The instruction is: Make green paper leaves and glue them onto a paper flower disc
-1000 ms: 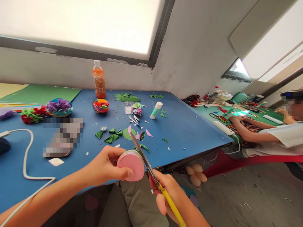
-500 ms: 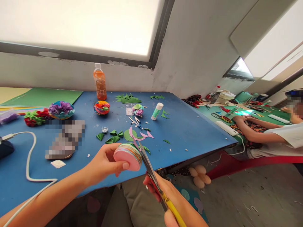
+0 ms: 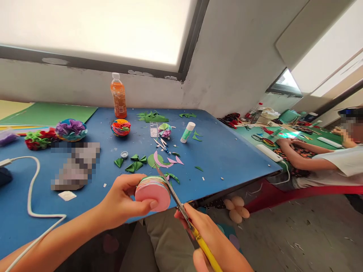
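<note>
My left hand (image 3: 129,200) is closed around a thick stack of round paper pieces (image 3: 154,192), pink on the front with several colours along its edge. In my right hand (image 3: 208,230) is a pair of scissors (image 3: 180,206) with yellow handles, its blades lying against the right rim of the stack. Just behind, a green paper circle (image 3: 154,161) and curved pink paper offcuts (image 3: 166,164) rest on the table. Folded green paper pieces (image 3: 134,166) lie to the left of them.
A glue stick (image 3: 187,132), pens (image 3: 161,145) and a drink bottle (image 3: 118,96) stand or lie on the blue table (image 3: 227,151). Paper flower balls (image 3: 71,129) are at the left, near a white cable (image 3: 36,181). Another person (image 3: 317,162) sits at a table on the right.
The scissor blades have come closer together along the stack's edge. A pink strip that stood up at the blades no longer shows there. The stack has turned slightly, showing more of its pink face.
</note>
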Available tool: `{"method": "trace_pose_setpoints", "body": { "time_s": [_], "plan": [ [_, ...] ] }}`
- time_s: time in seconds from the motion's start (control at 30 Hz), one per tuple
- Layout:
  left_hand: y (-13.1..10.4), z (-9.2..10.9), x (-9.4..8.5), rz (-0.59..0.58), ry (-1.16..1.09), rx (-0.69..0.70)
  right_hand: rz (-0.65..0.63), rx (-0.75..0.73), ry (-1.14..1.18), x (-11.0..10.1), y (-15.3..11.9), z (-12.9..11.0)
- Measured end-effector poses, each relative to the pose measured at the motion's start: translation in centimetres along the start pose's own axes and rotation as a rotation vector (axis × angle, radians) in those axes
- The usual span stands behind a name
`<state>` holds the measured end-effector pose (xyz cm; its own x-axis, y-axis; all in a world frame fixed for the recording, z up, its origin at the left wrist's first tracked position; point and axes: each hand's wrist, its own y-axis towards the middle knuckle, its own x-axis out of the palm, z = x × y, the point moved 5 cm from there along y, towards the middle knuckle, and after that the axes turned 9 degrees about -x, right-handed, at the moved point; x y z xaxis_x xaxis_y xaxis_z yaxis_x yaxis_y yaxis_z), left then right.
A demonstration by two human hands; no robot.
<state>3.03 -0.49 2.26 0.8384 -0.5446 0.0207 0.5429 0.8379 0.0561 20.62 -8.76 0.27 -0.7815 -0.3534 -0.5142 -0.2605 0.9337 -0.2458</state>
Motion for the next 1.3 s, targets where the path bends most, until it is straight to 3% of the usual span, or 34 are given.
{"method": "trace_pose_setpoints", "body": {
  "time_s": [0.1, 0.33, 0.53, 0.83, 0.97, 1.17, 1.3],
  "plan": [
    [-0.1, 0.1, -0.2, 0.038, 0.095, 0.049, -0.035, -0.014, -0.015, 0.2, 0.1, -0.3],
    [-0.3, 0.0, 0.0, 0.028, 0.152, 0.03, 0.016, -0.049, -0.112, 0.3, 0.2, 0.6],
    [-0.2, 0.0, 0.7, -0.199, 0.171, -0.081, -0.029, -0.048, -0.028, -0.4, -0.1, 0.2],
    [-0.1, -0.3, 0.9, -0.251, 0.173, -0.195, -0.108, 0.015, -0.008, 0.0, -0.5, 1.8],
    [-0.1, -0.7, 0.9, -0.261, 0.171, -0.208, -0.096, -0.004, -0.018, -0.4, -0.3, 2.3],
    [0.1, -0.5, 0.8, -0.18, 0.142, -0.214, -0.076, 0.097, 0.127, -0.7, -0.4, 1.7],
    [0.2, 0.1, 0.8, -0.15, 0.153, -0.16, -0.047, 0.033, 0.1, -0.9, -0.5, 0.9]
  ]
}}
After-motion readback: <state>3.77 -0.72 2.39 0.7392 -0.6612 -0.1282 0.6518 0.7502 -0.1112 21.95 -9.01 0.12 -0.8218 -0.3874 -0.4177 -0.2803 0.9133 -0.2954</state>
